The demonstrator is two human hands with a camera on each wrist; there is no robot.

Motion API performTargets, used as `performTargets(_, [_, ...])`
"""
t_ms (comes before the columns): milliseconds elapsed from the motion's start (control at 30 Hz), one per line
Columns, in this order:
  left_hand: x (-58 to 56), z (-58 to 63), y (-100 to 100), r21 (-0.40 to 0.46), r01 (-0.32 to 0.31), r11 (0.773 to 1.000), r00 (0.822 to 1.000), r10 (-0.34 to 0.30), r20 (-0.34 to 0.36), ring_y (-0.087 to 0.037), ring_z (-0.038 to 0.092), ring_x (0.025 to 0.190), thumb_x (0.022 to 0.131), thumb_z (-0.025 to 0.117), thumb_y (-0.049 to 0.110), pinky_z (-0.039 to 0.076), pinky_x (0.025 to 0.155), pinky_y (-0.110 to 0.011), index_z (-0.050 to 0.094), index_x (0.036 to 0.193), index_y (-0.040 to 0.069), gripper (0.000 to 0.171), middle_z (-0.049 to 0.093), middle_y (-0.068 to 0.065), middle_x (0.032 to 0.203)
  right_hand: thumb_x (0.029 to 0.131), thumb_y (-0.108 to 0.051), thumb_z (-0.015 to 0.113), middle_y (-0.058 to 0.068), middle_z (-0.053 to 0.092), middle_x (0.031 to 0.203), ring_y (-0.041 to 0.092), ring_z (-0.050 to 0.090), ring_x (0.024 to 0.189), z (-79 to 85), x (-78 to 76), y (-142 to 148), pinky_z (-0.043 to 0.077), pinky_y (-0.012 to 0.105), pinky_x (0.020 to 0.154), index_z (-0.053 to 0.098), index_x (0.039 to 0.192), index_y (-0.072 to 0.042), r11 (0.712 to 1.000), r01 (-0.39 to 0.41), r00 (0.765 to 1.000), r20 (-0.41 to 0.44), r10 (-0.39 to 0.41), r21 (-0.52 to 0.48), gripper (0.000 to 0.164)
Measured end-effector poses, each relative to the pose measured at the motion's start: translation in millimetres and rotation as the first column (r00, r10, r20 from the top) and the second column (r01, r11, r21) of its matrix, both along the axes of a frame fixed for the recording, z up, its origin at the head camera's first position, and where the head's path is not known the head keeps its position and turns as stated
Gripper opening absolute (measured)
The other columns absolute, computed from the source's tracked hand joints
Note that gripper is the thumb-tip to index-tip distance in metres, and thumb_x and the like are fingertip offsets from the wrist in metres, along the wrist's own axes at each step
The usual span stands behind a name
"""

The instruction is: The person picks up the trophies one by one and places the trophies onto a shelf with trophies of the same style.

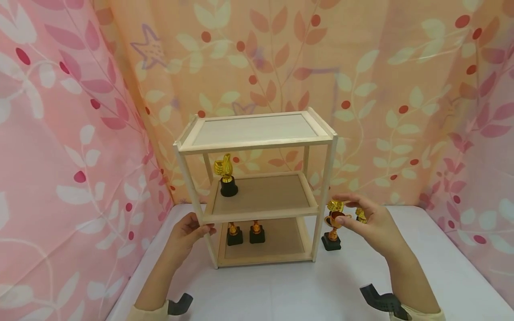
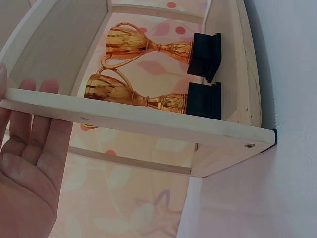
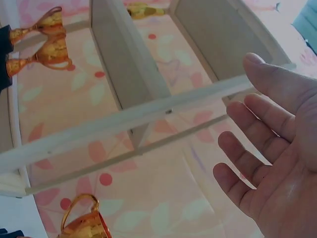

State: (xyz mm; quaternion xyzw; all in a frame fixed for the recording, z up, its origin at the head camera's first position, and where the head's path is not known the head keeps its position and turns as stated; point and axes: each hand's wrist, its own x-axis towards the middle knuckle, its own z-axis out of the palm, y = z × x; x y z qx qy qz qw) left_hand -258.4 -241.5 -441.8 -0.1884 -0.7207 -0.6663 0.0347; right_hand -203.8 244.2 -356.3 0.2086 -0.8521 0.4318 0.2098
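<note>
A pale wooden three-tier shelf [image 1: 257, 218] stands on the white table. My left hand [image 1: 185, 234] holds its left front post [image 2: 148, 119], fingers around the post. My right hand [image 1: 371, 225] hovers off the shelf's right side with fingers spread and nothing between them. Below it in the right wrist view is a gold cup trophy [image 3: 85, 225]; in the head view this trophy [image 1: 331, 238] stands upright on a black base, partly covered by the thumb. Two similar cup trophies [image 2: 124, 42] are on the bottom tier. A gold leaf-shaped trophy [image 1: 228, 174] stands on the middle tier, left side.
Behind the right hand, more gold trophies [image 1: 361, 215] show in part. The top tier [image 1: 257, 129] has raised side rails. Floral curtains [image 1: 257, 58] hang at the back and both sides of the white table [image 1: 257, 294].
</note>
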Motion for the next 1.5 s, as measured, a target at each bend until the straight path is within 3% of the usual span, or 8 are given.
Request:
performTargets(200, [-1.6,1.4,0.6,0.009,0.003,1.000,1.000,-0.003,-0.013,-0.019,0.075,0.099,0.100,0.066,0.007,0.058,0.093,-0.028,0.051,0.116,-0.004,0.024,0.069,-0.023,0.111,0.091,-0.014,0.079,-0.004,0.068,0.131,0.003,0.055,0.114,-3.5,-8.9,13.0,0.043,0.013,0.093,0.065,0.134,-0.023,0.999,0.042,0.999,0.028,-0.042,-0.011,0.046])
performTargets(333, [-1.8,-0.4,0.3,0.022,0.004,1.000,1.000,-0.003,-0.018,-0.018,0.075,0.097,0.099,0.066,0.004,0.059,0.092,-0.028,0.052,0.114,-0.004,0.022,0.069,-0.026,0.111,0.093,-0.020,0.077,0.004,0.066,0.134,0.003,0.056,0.113,-10.7,-17.9,22.0,0.051,0.016,0.087,0.062,0.138,-0.019,0.998,0.055,0.996,0.070,-0.056,0.011,0.047])
performTargets(467, [-1.0,-3.3,-1.1,0.016,0.004,1.000,1.000,-0.004,-0.009,-0.018,0.075,0.097,0.099,0.066,0.004,0.058,0.092,-0.027,0.052,0.114,-0.004,0.022,0.070,-0.025,0.110,0.095,-0.028,0.075,0.008,0.064,0.137,0.016,0.060,0.115,-20.2,-27.7,30.3,0.054,0.019,0.084,0.059,0.142,-0.016,0.997,0.071,0.987,0.142,-0.075,0.033,0.051])
performTargets(633, [-3.7,-2.5,-0.8,0.009,-0.002,1.000,1.000,0.002,-0.026,-0.018,0.075,0.097,0.099,0.065,0.005,0.058,0.092,-0.027,0.051,0.114,-0.006,0.023,0.071,-0.021,0.109,0.095,-0.030,0.075,0.010,0.063,0.138,0.030,0.058,0.120,-28.9,-42.4,39.2,0.049,0.013,0.088,0.057,0.144,-0.016,0.996,0.080,0.980,0.179,-0.087,0.045,0.054])
performTargets(867, [-6.3,0.9,-0.6,0.021,0.008,1.000,0.999,-0.007,-0.047,-0.016,0.075,0.096,0.099,0.065,0.003,0.059,0.091,-0.027,0.052,0.113,-0.005,0.020,0.072,-0.018,0.108,0.095,-0.024,0.075,0.013,0.062,0.136,0.004,0.055,0.117,-39.5,-57.5,50.0,0.046,0.015,0.096,0.057,0.142,-0.013,1.000,0.028,0.984,0.175,-0.027,-0.002,0.052])
performTargets(1033, [-7.8,1.3,-2.2,0.019,0.012,1.000,0.999,-0.011,-0.045,-0.016,0.075,0.096,0.099,0.065,0.004,0.058,0.092,-0.027,0.052,0.113,-0.004,0.020,0.074,-0.006,0.106,0.095,-0.025,0.075,0.016,0.061,0.137,0.008,0.057,0.117,-49.2,-64.8,56.8,0.048,0.017,0.095,0.057,0.142,-0.011,1.000,0.025,0.977,0.212,-0.021,-0.017,0.053])
performTargets(1300, [-7.0,3.1,-1.7,0.006,0.020,1.000,0.999,-0.020,-0.040,-0.017,0.075,0.097,0.100,0.065,0.005,0.058,0.092,-0.026,0.053,0.114,-0.004,0.020,0.073,-0.006,0.105,0.095,-0.029,0.075,0.017,0.055,0.143,0.037,0.055,0.120,-68.3,-67.4,66.3,0.055,0.022,0.086,0.050,0.149,-0.010,0.998,0.042,0.928,0.373,-0.022,-0.045,0.062])
performTargets(1500, [-2.6,-1.3,-2.8,0.022,0.037,0.999,0.998,-0.036,-0.044,-0.017,0.075,0.096,0.100,0.063,0.002,0.059,0.092,-0.027,0.051,0.111,-0.005,0.018,0.074,-0.006,0.105,0.094,-0.026,0.077,0.018,0.054,0.145,0.039,0.056,0.121,-86.0,-69.8,71.0,0.055,0.021,0.087,0.050,0.147,-0.006,0.998,0.008,0.906,0.423,0.022,-0.069,0.063])
